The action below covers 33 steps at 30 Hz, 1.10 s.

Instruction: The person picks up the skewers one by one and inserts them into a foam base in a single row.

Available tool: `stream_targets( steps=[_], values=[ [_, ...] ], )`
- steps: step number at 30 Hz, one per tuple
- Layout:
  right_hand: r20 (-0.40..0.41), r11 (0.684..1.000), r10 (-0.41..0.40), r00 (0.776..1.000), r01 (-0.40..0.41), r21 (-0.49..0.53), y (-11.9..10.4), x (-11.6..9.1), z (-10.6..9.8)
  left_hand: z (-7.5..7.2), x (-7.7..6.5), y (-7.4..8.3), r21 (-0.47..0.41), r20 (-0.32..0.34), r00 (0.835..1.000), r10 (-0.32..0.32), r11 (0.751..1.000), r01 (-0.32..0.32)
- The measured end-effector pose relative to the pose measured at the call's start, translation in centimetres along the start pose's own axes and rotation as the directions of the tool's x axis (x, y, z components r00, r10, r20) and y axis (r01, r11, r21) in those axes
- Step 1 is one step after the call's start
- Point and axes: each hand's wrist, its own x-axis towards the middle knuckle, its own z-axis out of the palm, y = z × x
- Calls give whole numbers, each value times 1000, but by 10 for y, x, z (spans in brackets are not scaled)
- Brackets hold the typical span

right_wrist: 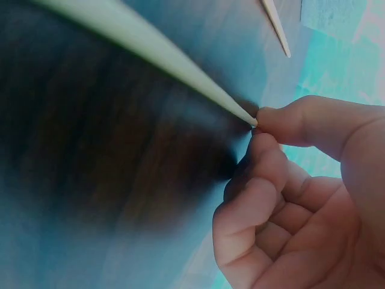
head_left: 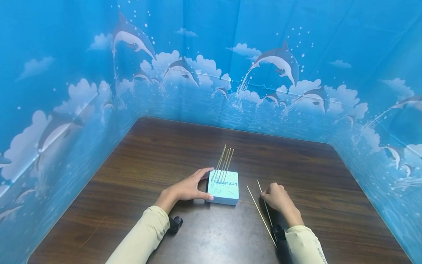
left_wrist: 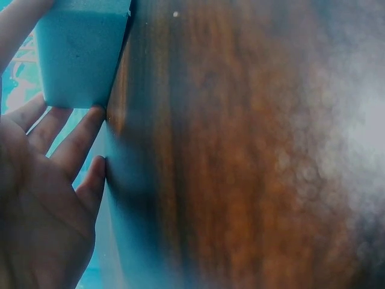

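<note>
A pale blue foam block [head_left: 224, 199] sits on the table with several thin bamboo skewers [head_left: 226, 161] standing in its top, leaning slightly. My left hand [head_left: 188, 187] holds the block from the left, thumb at its near corner and fingers at the far one. In the left wrist view, fingertips [left_wrist: 96, 114] touch the foam block [left_wrist: 81, 60]. Right of the block, my right hand [head_left: 277, 197] pinches a skewer [head_left: 258, 185] between thumb and index finger. The right wrist view shows that skewer [right_wrist: 174, 63] running up to the fingertips.
Another loose skewer [head_left: 260, 214] lies on the brown wooden table [head_left: 132, 176] between the block and my right hand. Blue curtains [head_left: 211, 73] printed with dolphins border the table on the back and sides.
</note>
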Motion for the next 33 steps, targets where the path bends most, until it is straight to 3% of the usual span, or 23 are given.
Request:
stream_targets(
  steps=[6, 9, 12, 15, 21, 23, 27, 31, 33],
  values=[
    [-64, 1000, -16, 998, 15, -8, -8, 1, -5, 0, -1, 1, 2, -3, 1000, -2, 1000, 2],
    [-146, 1000, -12, 989, 13, 4, -16, 3, -14, 0, -1, 0, 0, -3, 1000, -2, 1000, 2],
    [-254, 998, -24, 967, 37, 46, -30, 4, -26, 0, -1, 0, -3, -3, 1000, 0, 1000, 0],
    [-389, 991, -59, 919, 100, 86, -48, 4, -37, 0, -2, 0, -2, -4, 1000, 3, 1000, -3],
    [-638, 949, -178, 749, 302, 90, -86, 4, -50, -1, -1, 0, -2, -4, 1000, 11, 1000, -11],
    [-673, 927, -208, 709, 362, 94, -97, 4, -53, -1, -1, 0, -5, -1, 1000, 15, 1000, -15],
    [-697, 892, -253, 671, 441, 100, -113, 6, -52, -1, 0, -1, -8, -2, 1000, 22, 1000, -22],
    [-692, 870, -277, 667, 479, 114, -122, 8, -48, -1, 1, -1, -11, -2, 1000, 24, 1000, -24],
    [-680, 863, -281, 677, 488, 130, -125, 8, -46, -1, 1, -1, -9, -3, 1000, 22, 1000, -22]
  ],
)
